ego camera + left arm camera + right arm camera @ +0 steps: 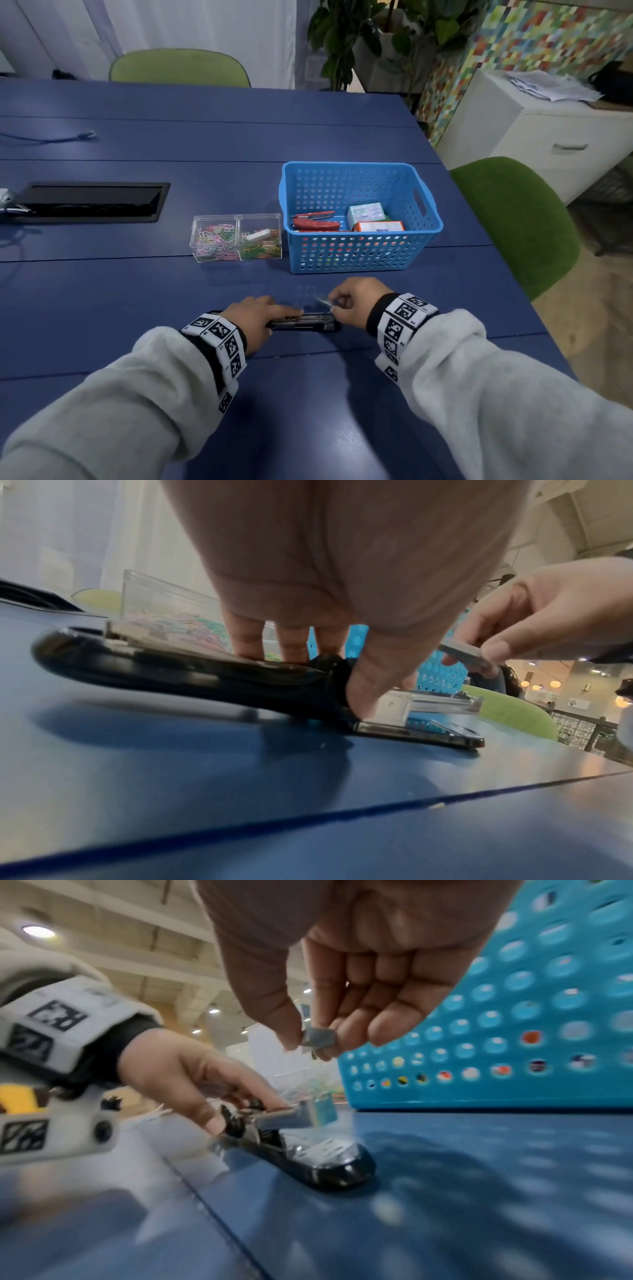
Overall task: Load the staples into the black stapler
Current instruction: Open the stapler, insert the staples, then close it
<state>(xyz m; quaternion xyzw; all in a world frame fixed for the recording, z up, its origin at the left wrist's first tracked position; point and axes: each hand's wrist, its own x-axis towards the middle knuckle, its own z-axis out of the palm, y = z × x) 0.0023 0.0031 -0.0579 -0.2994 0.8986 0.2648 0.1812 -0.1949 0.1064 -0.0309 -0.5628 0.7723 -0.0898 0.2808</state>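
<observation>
The black stapler (308, 323) lies swung open on the blue table (205, 301), lid (164, 669) folded back to the left and metal magazine (441, 700) pointing right above the base (329, 1167). My left hand (281, 317) grips it at the hinge, fingers on top and thumb (366, 688) on the near side. Just above the magazine's right end, my right hand (337, 305) pinches a short grey strip of staples (318, 1038) between thumb and fingers. In the left wrist view the staples (460, 654) hang tilted, clear of the magazine.
A blue perforated basket (363, 255) stands just beyond the hands, holding a red stapler (315, 224) and small boxes (366, 214). A clear two-part box of paper clips (236, 238) sits to its left. There is a black cable hatch (92, 202) far left and a green chair (520, 222) at the right table edge.
</observation>
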